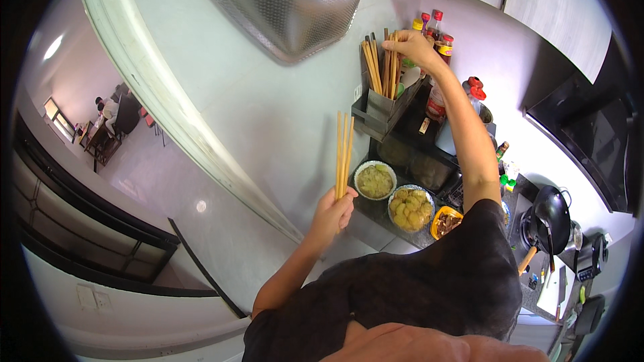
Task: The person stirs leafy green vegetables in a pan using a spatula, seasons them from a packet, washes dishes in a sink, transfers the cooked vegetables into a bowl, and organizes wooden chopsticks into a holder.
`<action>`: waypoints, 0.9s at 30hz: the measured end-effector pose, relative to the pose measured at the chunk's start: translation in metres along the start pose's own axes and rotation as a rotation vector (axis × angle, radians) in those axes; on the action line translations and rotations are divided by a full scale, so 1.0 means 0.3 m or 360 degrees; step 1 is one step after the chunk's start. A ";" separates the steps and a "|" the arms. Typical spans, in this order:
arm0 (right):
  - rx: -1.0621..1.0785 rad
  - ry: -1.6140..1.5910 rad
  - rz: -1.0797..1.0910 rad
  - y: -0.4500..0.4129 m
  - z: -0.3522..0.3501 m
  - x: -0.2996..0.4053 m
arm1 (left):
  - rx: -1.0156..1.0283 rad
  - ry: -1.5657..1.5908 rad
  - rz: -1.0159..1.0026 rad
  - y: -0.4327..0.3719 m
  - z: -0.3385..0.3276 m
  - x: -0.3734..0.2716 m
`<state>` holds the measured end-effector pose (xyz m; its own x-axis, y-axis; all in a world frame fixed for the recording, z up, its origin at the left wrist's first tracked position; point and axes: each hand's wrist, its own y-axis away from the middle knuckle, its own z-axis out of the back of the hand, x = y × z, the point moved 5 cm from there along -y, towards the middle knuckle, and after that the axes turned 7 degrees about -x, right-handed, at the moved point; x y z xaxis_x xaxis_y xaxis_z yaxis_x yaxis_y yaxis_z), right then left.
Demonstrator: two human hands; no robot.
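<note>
My left hand (334,211) is closed around several light wooden chopsticks (344,151), which point upward. Up at the wall-side holder, my right hand (410,48) pinches the top of chopsticks (394,68) that stand in the metal utensil holder (380,105). More chopsticks (371,68), some with dark ends, lean in its left part, and a pale spoon (410,76) stands at the right. Below the holder are a bowl of pale green vegetable (375,180), a patterned bowl of yellowish chunks (411,208) and an orange container of dark food (446,222), partly hidden by my right sleeve.
Sauce bottles (436,22) stand behind my right wrist. At right are a black wok (551,216) on the stove, a white cutting board (556,289) with a knife, and a cooker (591,256). A range hood (593,125) hangs above. Far left, a person (108,109) sits by a table.
</note>
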<state>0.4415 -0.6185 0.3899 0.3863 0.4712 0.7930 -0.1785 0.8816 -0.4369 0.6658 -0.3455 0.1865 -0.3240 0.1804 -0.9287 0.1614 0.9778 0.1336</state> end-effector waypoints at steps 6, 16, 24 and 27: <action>0.0240 -0.0167 0.0025 -0.008 0.007 0.022 | -0.0045 -0.0002 -0.0014 0.003 0.002 -0.006; 0.0069 -0.0095 0.0274 -0.103 0.082 0.050 | -0.0079 -0.0021 -0.0049 -0.008 -0.015 -0.005; -0.0454 -0.0158 0.0695 -0.109 0.207 0.213 | -0.0129 -0.0141 -0.0232 -0.044 -0.008 -0.038; -0.0344 -0.0190 0.0651 -0.129 0.190 0.189 | -0.0112 -0.0161 -0.0285 -0.059 -0.021 -0.055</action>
<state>0.4187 -0.6244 0.4759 0.2144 0.7894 0.5752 -0.0973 0.6032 -0.7916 0.6623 -0.3650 0.2016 -0.2462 -0.0050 -0.9692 0.0431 0.9989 -0.0161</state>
